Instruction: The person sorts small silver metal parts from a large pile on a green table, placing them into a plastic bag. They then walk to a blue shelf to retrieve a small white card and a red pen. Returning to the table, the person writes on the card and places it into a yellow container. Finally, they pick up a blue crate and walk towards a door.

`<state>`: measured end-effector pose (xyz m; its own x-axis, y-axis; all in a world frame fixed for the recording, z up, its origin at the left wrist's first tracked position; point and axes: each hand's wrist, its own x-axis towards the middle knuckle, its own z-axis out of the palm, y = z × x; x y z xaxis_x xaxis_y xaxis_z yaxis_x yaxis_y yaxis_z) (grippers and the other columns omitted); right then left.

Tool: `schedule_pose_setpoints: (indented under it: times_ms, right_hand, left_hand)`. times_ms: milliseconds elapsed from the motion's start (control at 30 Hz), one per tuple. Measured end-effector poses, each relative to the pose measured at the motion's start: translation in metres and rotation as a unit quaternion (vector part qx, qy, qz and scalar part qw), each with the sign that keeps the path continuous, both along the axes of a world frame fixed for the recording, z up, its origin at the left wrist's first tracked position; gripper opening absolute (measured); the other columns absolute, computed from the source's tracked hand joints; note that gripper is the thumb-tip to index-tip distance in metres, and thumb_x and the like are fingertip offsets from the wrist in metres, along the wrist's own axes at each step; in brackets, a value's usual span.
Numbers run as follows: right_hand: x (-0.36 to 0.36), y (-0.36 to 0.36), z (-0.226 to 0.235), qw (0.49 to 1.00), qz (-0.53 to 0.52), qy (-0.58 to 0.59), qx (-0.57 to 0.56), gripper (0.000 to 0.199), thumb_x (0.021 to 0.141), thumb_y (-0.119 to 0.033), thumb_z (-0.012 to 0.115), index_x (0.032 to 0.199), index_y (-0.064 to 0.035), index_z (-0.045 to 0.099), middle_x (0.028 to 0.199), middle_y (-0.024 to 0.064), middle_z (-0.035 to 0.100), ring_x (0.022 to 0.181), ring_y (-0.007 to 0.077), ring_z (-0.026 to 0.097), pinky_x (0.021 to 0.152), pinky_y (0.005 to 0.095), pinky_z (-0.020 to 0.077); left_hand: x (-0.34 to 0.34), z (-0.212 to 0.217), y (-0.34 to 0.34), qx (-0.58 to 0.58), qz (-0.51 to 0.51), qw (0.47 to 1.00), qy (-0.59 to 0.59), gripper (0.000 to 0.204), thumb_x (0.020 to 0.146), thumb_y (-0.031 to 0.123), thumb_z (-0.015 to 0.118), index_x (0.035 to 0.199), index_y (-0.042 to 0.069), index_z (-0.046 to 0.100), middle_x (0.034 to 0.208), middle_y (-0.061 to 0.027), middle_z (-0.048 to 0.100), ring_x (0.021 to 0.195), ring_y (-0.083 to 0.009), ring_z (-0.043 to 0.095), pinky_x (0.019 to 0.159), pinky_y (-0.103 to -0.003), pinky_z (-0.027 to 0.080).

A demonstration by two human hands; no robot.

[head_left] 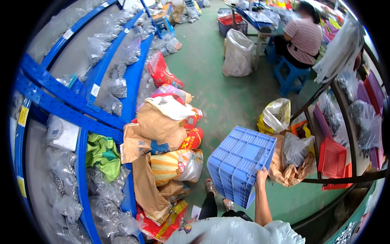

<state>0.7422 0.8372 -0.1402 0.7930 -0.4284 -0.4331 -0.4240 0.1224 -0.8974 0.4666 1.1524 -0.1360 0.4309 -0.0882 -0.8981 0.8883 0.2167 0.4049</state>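
Observation:
My right hand (262, 177) is closed on the edge of a blue plastic crate (241, 162). The crate hangs tilted in front of my legs, a perforated, ribbed face turned up and its inside hidden. My feet (210, 185) show on the floor just beside and below it. My left hand does not show. To the left of the crate lies a heap of sacks, among them a brown paper sack (159, 128) and a yellow-and-white striped bag (164, 167).
Blue shelving (134, 81) with clear bags of small metal parts lines the left. On the right stand a dark rack with red trays (332, 157) and an open brown paper bag (284, 168). Farther off, a person (302, 36) sits on a blue stool (291, 75) near a white sack (238, 53).

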Motion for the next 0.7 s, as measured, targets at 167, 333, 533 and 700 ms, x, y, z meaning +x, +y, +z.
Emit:
schedule_pose_setpoints:
  times_ms: [167, 333, 533, 700]
  right_hand:
    - [0.103, 0.064, 0.105, 0.993, 0.028, -0.116, 0.024, 0.018, 0.061, 0.003, 0.042, 0.073, -0.0008, 0.054, 0.06, -0.0013, 0.047, 0.052, 0.009, 0.039, 0.046, 0.0242, 0.0307]
    - [0.216, 0.076, 0.191, 0.974, 0.06, -0.22, 0.007, 0.02, 0.059, 0.003, 0.044, 0.075, -0.001, 0.055, 0.062, -0.0004, 0.049, 0.052, 0.0093, 0.04, 0.047, 0.0232, 0.0314]
    - [0.309, 0.115, 0.301, 0.942, 0.108, -0.315, 0.036, 0.028, 0.059, 0.003, 0.041, 0.082, 0.004, 0.058, 0.07, 0.0028, 0.056, 0.057, 0.0119, 0.048, 0.052, 0.0217, 0.0388]
    - [0.434, 0.127, 0.313, 0.916, 0.181, -0.359, 0.008, 0.034, 0.059, 0.001, 0.041, 0.087, 0.0064, 0.058, 0.072, 0.0047, 0.056, 0.058, 0.0133, 0.049, 0.053, 0.0215, 0.0388]
  left_hand:
    - [0.059, 0.029, 0.037, -0.014, 0.076, 0.993, -0.085, 0.072, 0.074, -0.002, 0.065, 0.131, -0.006, 0.021, 0.104, -0.0252, 0.056, 0.087, -0.0245, 0.061, 0.074, -0.029, 0.051]
    - [0.132, 0.042, 0.074, 0.053, 0.252, 0.935, -0.243, 0.07, 0.071, -0.001, 0.068, 0.128, -0.007, 0.029, 0.092, -0.0168, 0.061, 0.077, -0.018, 0.061, 0.067, -0.024, 0.05]
    - [0.246, 0.071, 0.114, 0.173, 0.336, 0.862, -0.339, 0.055, 0.07, 0.003, 0.066, 0.119, -0.01, 0.044, 0.074, -0.004, 0.059, 0.064, -0.0075, 0.057, 0.052, -0.019, 0.044]
    - [0.375, 0.068, 0.135, 0.23, 0.4, 0.798, -0.387, 0.039, 0.075, -0.001, 0.059, 0.113, -0.006, 0.051, 0.078, -0.0075, 0.063, 0.062, -0.0073, 0.055, 0.055, -0.02, 0.047]
